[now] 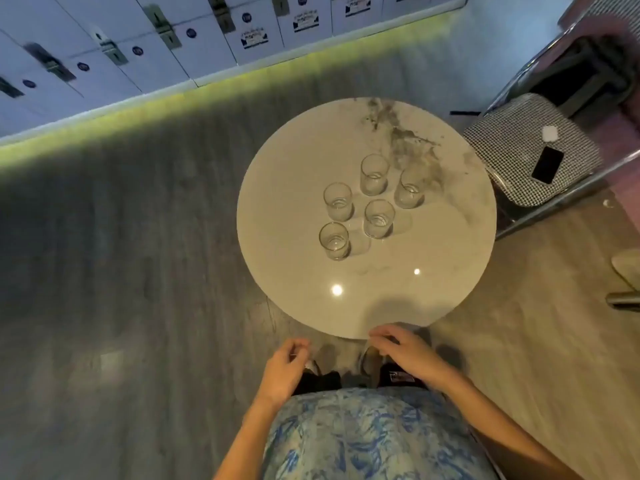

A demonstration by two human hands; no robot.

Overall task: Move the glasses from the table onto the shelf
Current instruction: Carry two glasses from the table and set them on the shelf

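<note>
Glasses [373, 174]: 5 clear, empty, upright on table [433, 271].

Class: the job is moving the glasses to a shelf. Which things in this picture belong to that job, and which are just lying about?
Belongs to the job:
five glasses
round table
left hand
right hand

Just lying about:
phone
small white case
checked chair seat
lockers

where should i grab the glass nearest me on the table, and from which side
Take the nearest glass around its side wall, about mid-height, coming from the near-left side. It stands upright with straight walls and an open top, and the table on that side is bare, while another glass stands close to its right. The left hand looks better placed for it; both hands appear empty.
</note>
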